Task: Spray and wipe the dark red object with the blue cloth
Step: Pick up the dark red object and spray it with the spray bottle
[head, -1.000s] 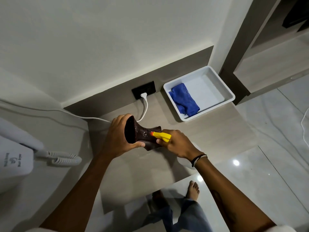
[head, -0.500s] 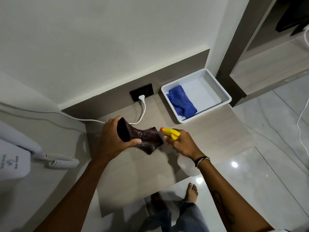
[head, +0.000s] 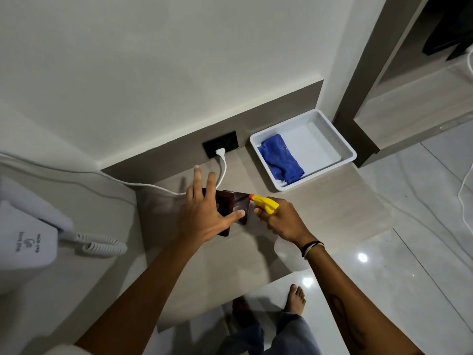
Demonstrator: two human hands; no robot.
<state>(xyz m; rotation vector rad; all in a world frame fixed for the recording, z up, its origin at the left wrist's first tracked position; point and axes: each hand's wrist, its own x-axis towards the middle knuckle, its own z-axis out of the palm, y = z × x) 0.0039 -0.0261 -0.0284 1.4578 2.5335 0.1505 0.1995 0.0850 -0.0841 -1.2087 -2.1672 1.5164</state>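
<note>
A pale wood-grain counter [head: 320, 221] runs along a white wall, with a wall-mounted white hair dryer [head: 28, 242] and its coiled cord at the far left. At the counter's back right corner sits a shallow white rectangular plastic tray [head: 330, 135]; the folded blue cloth [head: 280, 158] lies in the tray's left half, well apart from both hands. A white power cable [head: 222, 167] is plugged into a black wall socket [head: 220, 144] and trails left across the counter. Near the middle of the counter, the left hand [head: 204, 216] holds the glossy dark red object [head: 234, 206], thumb pressed on its near side while the fingers stretch out flat over its top. The right hand [head: 281, 219] is wrapped around a spray bottle with a yellow trigger head and orange nozzle [head: 263, 203], the nozzle tip just beside the object's right edge. A dark band [head: 312, 247] circles the right wrist.
</note>
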